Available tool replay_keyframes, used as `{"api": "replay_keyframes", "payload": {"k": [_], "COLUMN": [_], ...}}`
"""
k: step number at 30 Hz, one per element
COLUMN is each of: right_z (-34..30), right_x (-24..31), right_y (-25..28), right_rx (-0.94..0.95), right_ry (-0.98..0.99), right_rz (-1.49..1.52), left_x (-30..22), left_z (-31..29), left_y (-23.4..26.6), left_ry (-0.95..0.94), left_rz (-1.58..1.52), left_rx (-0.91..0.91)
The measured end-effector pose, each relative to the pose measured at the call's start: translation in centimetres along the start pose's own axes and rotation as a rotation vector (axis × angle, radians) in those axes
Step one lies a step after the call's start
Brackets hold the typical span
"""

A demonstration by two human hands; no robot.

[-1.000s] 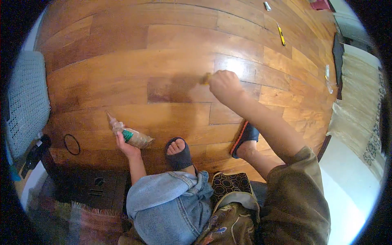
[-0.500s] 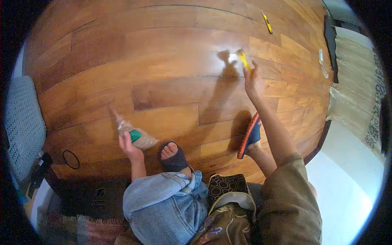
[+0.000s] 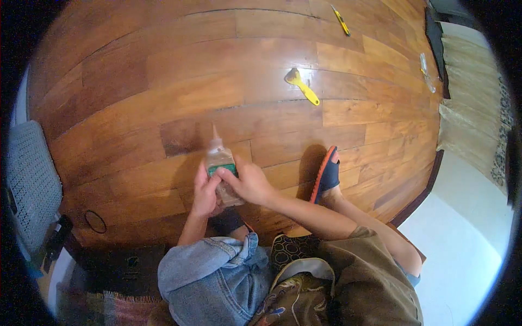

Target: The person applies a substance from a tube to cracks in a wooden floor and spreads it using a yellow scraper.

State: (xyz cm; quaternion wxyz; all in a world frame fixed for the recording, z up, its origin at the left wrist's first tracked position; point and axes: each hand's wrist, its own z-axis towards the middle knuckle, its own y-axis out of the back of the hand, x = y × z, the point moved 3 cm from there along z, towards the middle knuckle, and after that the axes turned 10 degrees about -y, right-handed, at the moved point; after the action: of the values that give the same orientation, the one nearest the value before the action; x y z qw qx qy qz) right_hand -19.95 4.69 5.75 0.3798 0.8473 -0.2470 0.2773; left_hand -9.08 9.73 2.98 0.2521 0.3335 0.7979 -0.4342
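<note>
A clear squeeze bottle (image 3: 222, 156) with a pointed nozzle, a green label and brownish contents is between my two hands, nozzle pointing away from me. My left hand (image 3: 205, 190) wraps its left side. Around its right side closes my right hand (image 3: 247, 182), thumb across the label. Farther off, to the right of the bottle, a yellow scraper (image 3: 303, 88) lies on the wooden floor (image 3: 217, 70), its handle toward me. Part of the bottle's lower end is hidden by my fingers.
A yellow utility knife (image 3: 341, 22) lies at the far right. Near the right wall is a clear plastic item (image 3: 426, 73). A grey woven basket (image 3: 33, 168) stands at the left, with a black ring (image 3: 95, 221) close by. My sandalled foot (image 3: 328, 176) rests at the right.
My right hand has put the yellow scraper down on the floor and come left onto the bottle. My left hand has brought the bottle rightward and more upright in view.
</note>
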Motion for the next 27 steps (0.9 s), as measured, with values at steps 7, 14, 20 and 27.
{"api": "replay_keyframes", "payload": {"k": [7,14,20,27], "right_z": [-0.2,0.7,8.4,13.9], "right_x": [-0.4,-1.6,-9.9,-11.3], "right_y": [0.2,3.2,14.5,20.5], "right_rx": [-0.163,-0.12,-0.546,-0.319], "right_ry": [-0.215,-0.124,-0.148,-0.133], "right_rz": [0.168,0.215,-0.406,-0.662], "left_x": [1.4,1.2,-1.1,-2.9], "left_z": [0.2,0.6,-1.1,-3.0], "left_y": [-0.8,-1.6,-1.3,-1.1], "left_ry": [0.018,0.06,0.189,0.25], "left_rz": [0.271,0.448,0.365,0.401], "left_rx": [-0.023,-0.068,-0.095,-0.08]}}
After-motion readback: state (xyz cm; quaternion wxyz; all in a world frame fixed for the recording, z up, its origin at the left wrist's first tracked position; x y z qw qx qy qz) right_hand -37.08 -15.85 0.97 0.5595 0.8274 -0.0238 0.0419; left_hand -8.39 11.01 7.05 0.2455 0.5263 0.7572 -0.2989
